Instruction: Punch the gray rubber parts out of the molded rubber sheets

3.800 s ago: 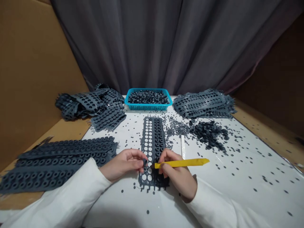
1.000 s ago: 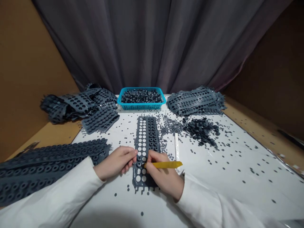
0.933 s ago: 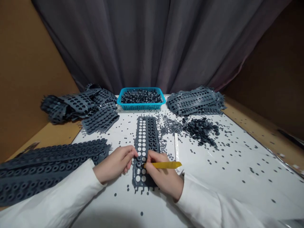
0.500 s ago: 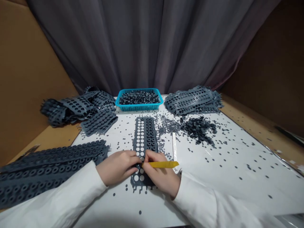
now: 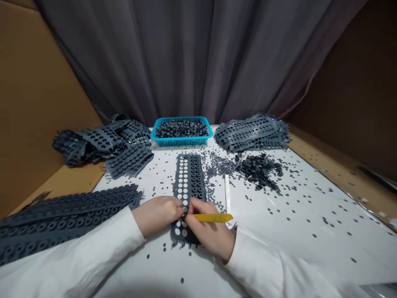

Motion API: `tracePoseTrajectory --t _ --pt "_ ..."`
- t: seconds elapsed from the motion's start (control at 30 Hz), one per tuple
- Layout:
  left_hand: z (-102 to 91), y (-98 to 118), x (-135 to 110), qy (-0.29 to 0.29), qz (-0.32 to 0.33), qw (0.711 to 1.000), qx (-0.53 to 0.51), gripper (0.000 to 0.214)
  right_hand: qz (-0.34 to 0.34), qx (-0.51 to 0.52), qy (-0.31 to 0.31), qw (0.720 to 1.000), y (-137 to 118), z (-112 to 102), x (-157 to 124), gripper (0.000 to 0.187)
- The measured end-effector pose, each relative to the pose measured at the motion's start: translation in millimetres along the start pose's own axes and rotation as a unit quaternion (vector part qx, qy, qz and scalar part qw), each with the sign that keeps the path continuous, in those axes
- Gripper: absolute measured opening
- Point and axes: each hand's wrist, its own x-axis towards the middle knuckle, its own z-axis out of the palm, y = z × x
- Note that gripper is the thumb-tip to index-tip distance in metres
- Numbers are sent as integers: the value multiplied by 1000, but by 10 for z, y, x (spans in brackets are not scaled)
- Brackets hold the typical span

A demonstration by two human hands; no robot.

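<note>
Head view: right hand [image 5: 210,231] pinches the tool [image 5: 215,217] beside left hand [image 5: 159,215], whose grip is hidden, so a slip could jab it.

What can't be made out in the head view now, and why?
Head view, hidden: inner tip of the yellow tool, between the left hand and right hand.
Head view, hidden: whether the left hand pinches anything, by its curled fingers.
Head view, hidden: lower right part of the perforated strip, mostly behind the right hand.
Head view, cut off: the stacked strips, by the left edge.
</note>
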Motion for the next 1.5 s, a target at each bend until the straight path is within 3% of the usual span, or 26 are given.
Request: tracePoseTrajectory --t 0.1,0.17,0.23,0.3,0.37,0.43,0.5,0.6,0.67,0.77,0.87,1.0,1.13,1.33,1.5 --pt "-50 -37 37 -24 -17 998 -55 21 7 -8 -7 1000 -31 -16 -8 17" --pt "-184 -110 27 -18 -19 992 -121 18 3 -11 -11 1000 -44 -25 -14 17" --pt "-398 -221 -13 31 -25 981 -189 14 -7 -18 -16 1000 -46 -29 -20 17" --pt "-613 -335 -67 110 -84 969 -207 16 -10 -22 -21 999 -41 -29 -25 16" --pt "-729 -417 -106 153 -145 955 -211 19 -5 -18 -25 1000 -35 -30 -29 16" --pt "-694 -447 -117 151 -181 939 -251 20 -2 -4 -29 1000 -23 -33 -32 16" --pt "-539 -435 -101 139 -210 908 -334 19 -3 27 -35 999 -6 -39 -34 15" --pt "-258 -378 -56 128 -249 818 -502 25 18 112 -36 993 21 -59 -32 13" --pt "-140 -334 -28 114 -255 726 -628 38 51 182 -31 981 27 -82 -26 11" --pt "-117 -266 4 102 -243 590 -763 49 86 277 -16 957 25 -119 -11 8" --pt "-204 -184 38 104 -225 533 -809 46 86 333 4 939 41 -133 5 9" --pt "-323 -76 104 94 -200 514 -829 41 80 369 25 925 112 -129 44 9" --pt "-404 -87 239 99 -205 516 -826 39 75 372 35 925 194 -187 135 8" --pt "-497 -360 656 234 -275 534 -765 43 110 389 72 912 259 -284 287 8" --pt "-420 -504 915 246 -288 558 -738 41 124 402 63 905 259 -237 286 7"
